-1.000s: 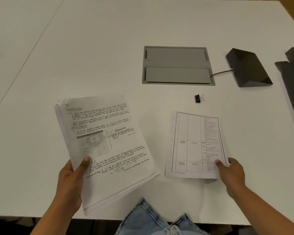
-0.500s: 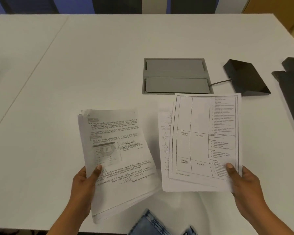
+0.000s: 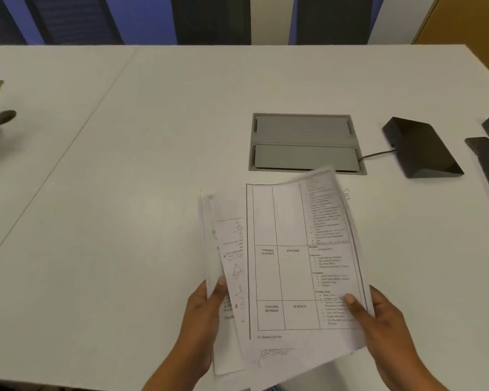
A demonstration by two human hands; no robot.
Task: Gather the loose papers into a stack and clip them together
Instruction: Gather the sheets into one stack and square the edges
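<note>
Your left hand [image 3: 206, 311] pinches the lower sheets, your right hand [image 3: 378, 320] the timetable page, both over the table [image 3: 153, 193]; square the papers [image 3: 288, 263] by tapping one edge down, then reach for what may be the clip [image 3: 347, 194]

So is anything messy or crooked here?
Yes. The papers held between the left hand and right hand aren't lined up: the timetable sheet sits tilted, with other pages poking out at left and below.

The top paper [image 3: 299, 263] reads "TUESDAY", "ENGLISH", "MONDAY", "SCIENCE" in its table.
</note>
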